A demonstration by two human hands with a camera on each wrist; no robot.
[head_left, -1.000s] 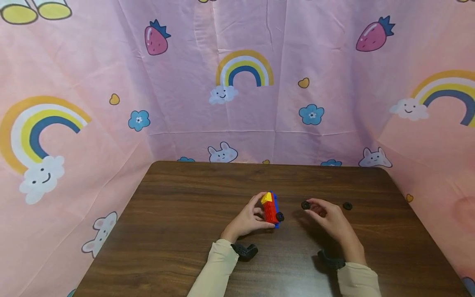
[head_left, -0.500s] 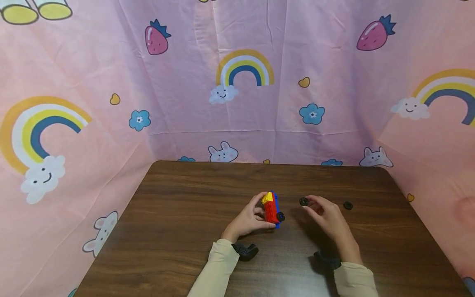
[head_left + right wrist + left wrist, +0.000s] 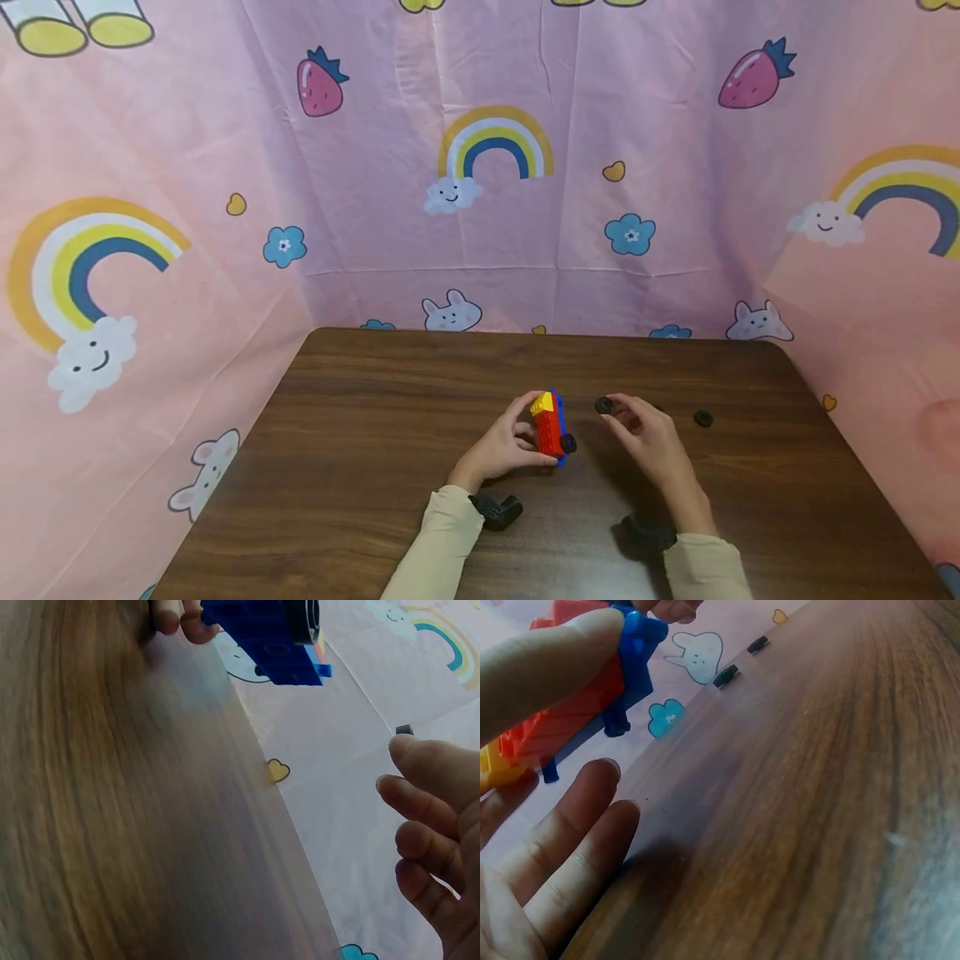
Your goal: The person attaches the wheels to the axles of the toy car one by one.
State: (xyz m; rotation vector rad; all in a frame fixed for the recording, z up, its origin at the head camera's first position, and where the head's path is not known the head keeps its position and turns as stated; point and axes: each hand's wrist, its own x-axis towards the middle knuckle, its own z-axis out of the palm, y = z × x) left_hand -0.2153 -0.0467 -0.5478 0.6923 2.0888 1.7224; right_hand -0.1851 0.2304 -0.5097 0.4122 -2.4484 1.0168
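Note:
My left hand grips a small toy brick car with a red body, a yellow block at its far end and a blue base. One black wheel is fitted at the car's near end. Bare blue axle pegs stick out from the base in the left wrist view. Across a short gap, my right hand pinches a loose black wheel between thumb and finger. That wheel is mostly hidden by the thumb in the right wrist view, where the car's blue underside faces the camera.
A black wheel lies on the brown wooden table, right of my right hand. In the left wrist view another wheel lies near it, mostly behind my right hand from above. A patterned pink curtain hangs around the table.
My right hand has moved left with the wheel, closer to the car. My left hand and the car have barely moved.

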